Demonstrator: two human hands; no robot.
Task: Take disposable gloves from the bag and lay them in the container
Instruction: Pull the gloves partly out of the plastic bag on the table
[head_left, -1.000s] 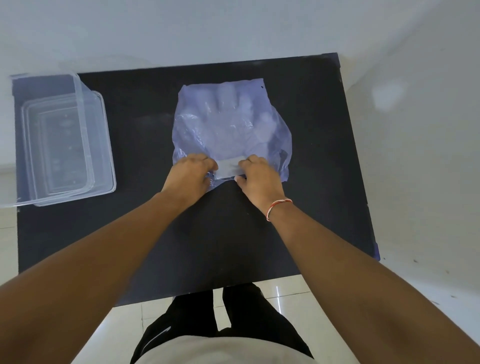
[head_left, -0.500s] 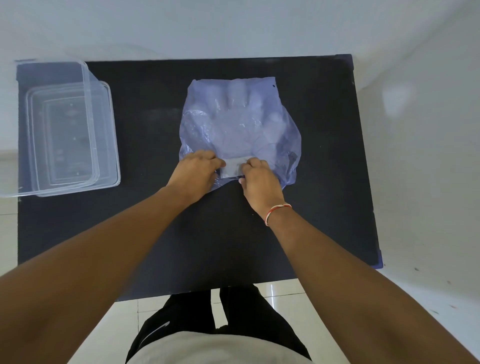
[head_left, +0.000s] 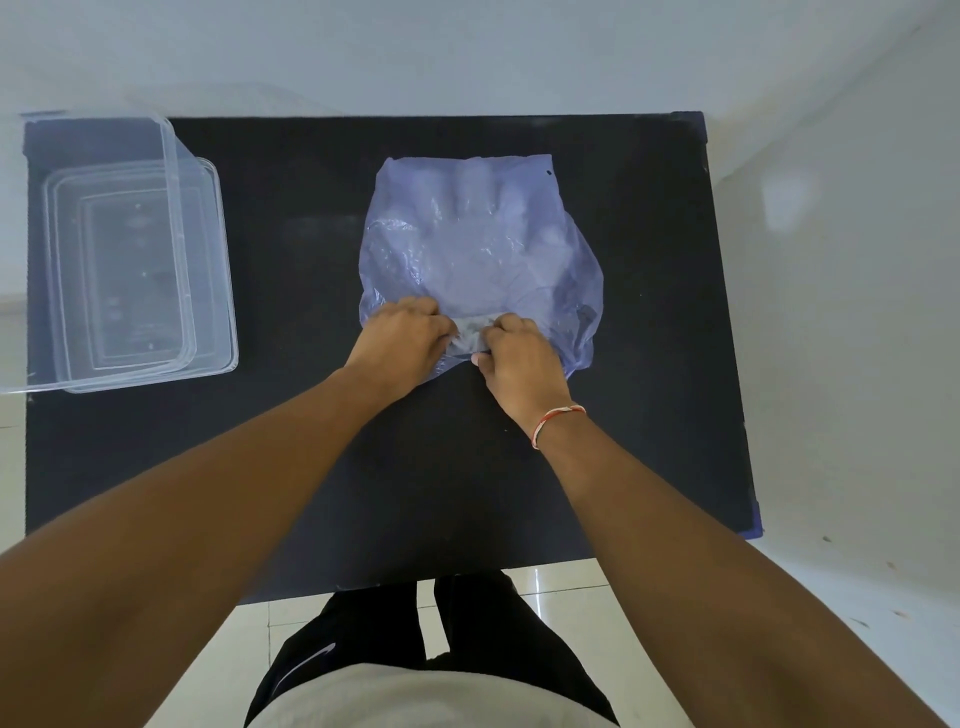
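Fingertips of both hands are curled under and hidden, so the exact pinch is hard to read. The left hand (head_left: 402, 335) is closed on the near edge of the bag (head_left: 480, 260), knuckles up, and the right hand (head_left: 519, 358) is closed on the same edge just beside it, its thumb tucked at the plastic's lower lip. Between the 2 hands a small pale, crumpled patch shows; whether it is a glove end or bunched bag film cannot be told.

The bag is thin, translucent, bluish-purple plastic, lying flat and wrinkled at the middle of the black table (head_left: 311, 467). Through it the disposable gloves (head_left: 478, 208) show only as a faint finger-shaped outline pointing away from the person; how many there are cannot be made out.

A red and white thread band (head_left: 558, 423) circles the right wrist. Well apart, at the table's far left, stands the clear container (head_left: 208, 270); its left side is cut off by the frame, and a second clear piece appears nested or lying within it.
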